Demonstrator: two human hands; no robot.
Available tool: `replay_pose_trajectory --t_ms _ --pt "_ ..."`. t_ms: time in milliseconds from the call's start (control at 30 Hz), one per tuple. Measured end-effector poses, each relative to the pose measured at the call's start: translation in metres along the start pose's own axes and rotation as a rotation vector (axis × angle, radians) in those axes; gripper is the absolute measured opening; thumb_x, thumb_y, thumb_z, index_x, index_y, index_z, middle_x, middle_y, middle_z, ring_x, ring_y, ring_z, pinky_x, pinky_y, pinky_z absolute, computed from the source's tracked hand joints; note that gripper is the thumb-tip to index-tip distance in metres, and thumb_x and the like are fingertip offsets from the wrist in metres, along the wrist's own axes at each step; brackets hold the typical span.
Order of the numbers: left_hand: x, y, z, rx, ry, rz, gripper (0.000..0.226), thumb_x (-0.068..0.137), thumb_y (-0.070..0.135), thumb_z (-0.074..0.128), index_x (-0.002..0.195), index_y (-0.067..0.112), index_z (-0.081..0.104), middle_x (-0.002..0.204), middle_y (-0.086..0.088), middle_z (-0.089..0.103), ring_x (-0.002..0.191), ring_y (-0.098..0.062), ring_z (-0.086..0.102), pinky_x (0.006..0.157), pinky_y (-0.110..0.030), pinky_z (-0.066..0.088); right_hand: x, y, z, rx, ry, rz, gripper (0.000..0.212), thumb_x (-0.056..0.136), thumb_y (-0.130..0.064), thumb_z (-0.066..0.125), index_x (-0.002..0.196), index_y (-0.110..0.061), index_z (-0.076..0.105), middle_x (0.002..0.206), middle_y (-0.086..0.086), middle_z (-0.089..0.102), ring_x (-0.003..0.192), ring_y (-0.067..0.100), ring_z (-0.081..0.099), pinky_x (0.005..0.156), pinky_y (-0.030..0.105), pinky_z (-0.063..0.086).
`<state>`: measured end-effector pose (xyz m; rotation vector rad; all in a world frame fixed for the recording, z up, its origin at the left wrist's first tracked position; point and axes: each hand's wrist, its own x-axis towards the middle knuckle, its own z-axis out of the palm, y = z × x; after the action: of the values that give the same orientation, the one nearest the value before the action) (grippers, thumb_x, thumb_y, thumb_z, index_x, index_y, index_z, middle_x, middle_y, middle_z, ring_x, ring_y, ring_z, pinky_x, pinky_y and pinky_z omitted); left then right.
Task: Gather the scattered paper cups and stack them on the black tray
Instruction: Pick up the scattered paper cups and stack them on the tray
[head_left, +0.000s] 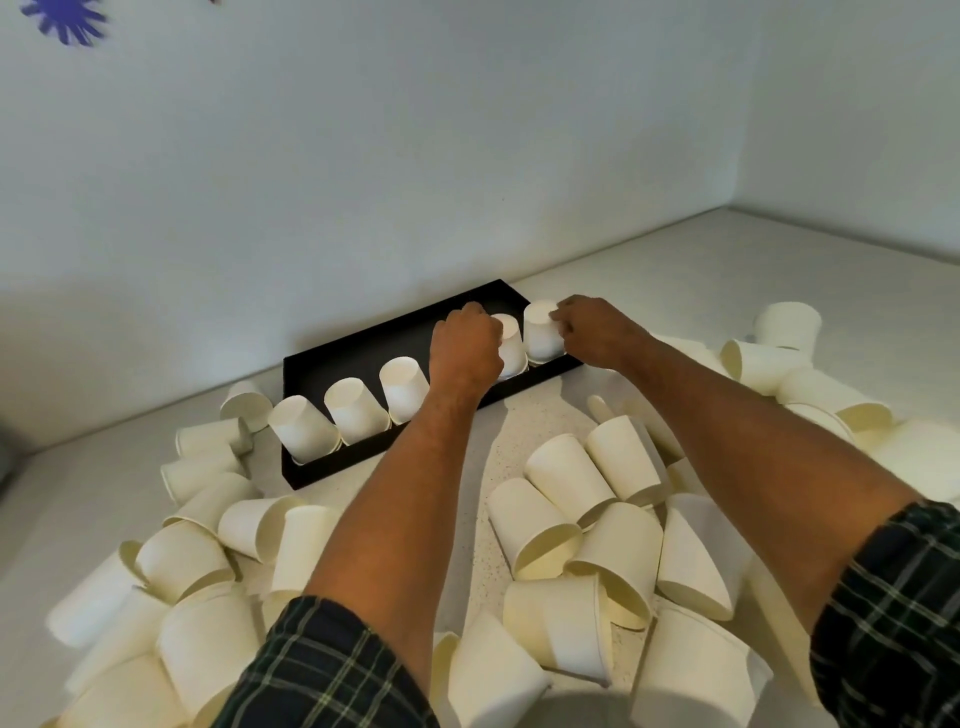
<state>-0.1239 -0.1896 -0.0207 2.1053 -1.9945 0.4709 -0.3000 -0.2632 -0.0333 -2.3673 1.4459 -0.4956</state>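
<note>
Against white walls, black tray (332, 358) on pale speckled counter (519, 421).

paper cups (566, 478): white | tray (332, 470): black | sleeves (332, 670): dark green plaid | wall mark (65, 18): blue

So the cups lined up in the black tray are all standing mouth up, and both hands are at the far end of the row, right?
Not quite. The head view shows the cups in the black tray standing mouth down, bases up, like this tray cup. The left hand and right hand are indeed at the row's far end.
</note>
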Motion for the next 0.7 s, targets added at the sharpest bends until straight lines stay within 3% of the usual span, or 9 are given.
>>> replay_pose_trajectory --t_ms 100,200,300,367,433,500,633,700 --pt "-0.003 -0.001 0.001 0.110 -0.049 0.058 0.037 0.090 0.020 0.066 0.126 0.015 0.066 0.121 -0.006 0.063 0.116 -0.027 0.051 0.096 -0.039 0.041 -0.005 0.003 -0.006 -0.060 -0.077 -0.031 0.055 0.100 -0.013 0.047 0.153 -0.009 0.032 0.159 0.013 0.029 0.143 0.028 0.033 0.118 0.034 0.025" --pt "-0.005 -0.006 -0.008 0.155 -0.056 0.137 0.043 0.089 0.023 0.066 0.132 0.019 0.061 0.131 -0.004 0.059 0.125 -0.027 0.045 0.101 -0.041 0.037 -0.012 0.000 -0.012 -0.079 -0.025 -0.101 0.066 0.098 -0.017 0.054 0.156 -0.016 0.024 0.161 0.007 0.027 0.144 0.026 0.031 0.116 0.040 0.030" --pt "-0.008 -0.016 -0.029 0.088 -0.033 0.170 0.041 0.090 0.023 0.064 0.130 0.021 0.059 0.129 -0.005 0.059 0.122 -0.028 0.050 0.100 -0.043 0.039 -0.019 -0.015 -0.015 -0.036 0.151 -0.215 0.054 0.094 -0.026 0.059 0.146 -0.023 0.046 0.144 0.002 0.050 0.126 0.023 0.051 0.101 0.039 0.045" --pt "-0.013 -0.029 -0.046 0.059 -0.042 0.178 0.026 0.091 0.026 0.060 0.115 0.018 0.064 0.114 -0.006 0.063 0.106 -0.028 0.058 0.088 -0.040 0.044 -0.026 -0.031 -0.018 0.035 0.184 -0.308 0.040 0.091 -0.029 0.063 0.131 -0.023 0.061 0.127 0.000 0.064 0.108 0.020 0.061 0.088 0.033 0.048" --pt "-0.020 -0.044 -0.062 0.059 -0.135 0.143 0.018 0.090 0.033 0.060 0.097 0.017 0.062 0.101 -0.004 0.064 0.093 -0.026 0.060 0.075 -0.035 0.045 -0.033 -0.048 -0.019 0.032 0.109 -0.417 0.030 0.088 -0.031 0.067 0.117 -0.025 0.069 0.112 -0.004 0.070 0.087 0.010 0.061 0.074 0.026 0.045" --pt "-0.029 -0.059 -0.078 0.076 -0.304 0.062 0.025 0.087 0.045 0.065 0.089 0.020 0.060 0.097 -0.001 0.065 0.090 -0.024 0.060 0.072 -0.034 0.046 -0.042 -0.068 -0.020 -0.019 0.000 -0.496 0.025 0.085 -0.036 0.070 0.109 -0.029 0.071 0.102 -0.009 0.070 0.073 0.001 0.056 0.064 0.019 0.039" --pt "-0.051 -0.090 -0.105 0.041 -0.726 -0.161 0.049 0.077 0.057 0.075 0.092 0.010 0.068 0.081 -0.004 0.074 0.079 -0.022 0.072 0.076 -0.033 0.054 -0.062 -0.111 -0.018 -0.094 -0.291 -0.550 0.036 0.079 -0.052 0.075 0.108 -0.032 0.070 0.093 -0.018 0.069 0.081 0.001 0.061 0.072 0.022 0.047" --pt "-0.066 -0.099 -0.115 0.005 -0.845 -0.263 0.052 0.073 0.058 0.079 0.096 0.013 0.066 0.084 -0.009 0.075 0.079 -0.021 0.074 0.080 -0.033 0.056 -0.072 -0.129 -0.017 -0.144 -0.477 -0.535 0.050 0.074 -0.059 0.077 0.113 -0.030 0.068 0.096 -0.018 0.067 0.088 0.002 0.063 0.079 0.024 0.050"
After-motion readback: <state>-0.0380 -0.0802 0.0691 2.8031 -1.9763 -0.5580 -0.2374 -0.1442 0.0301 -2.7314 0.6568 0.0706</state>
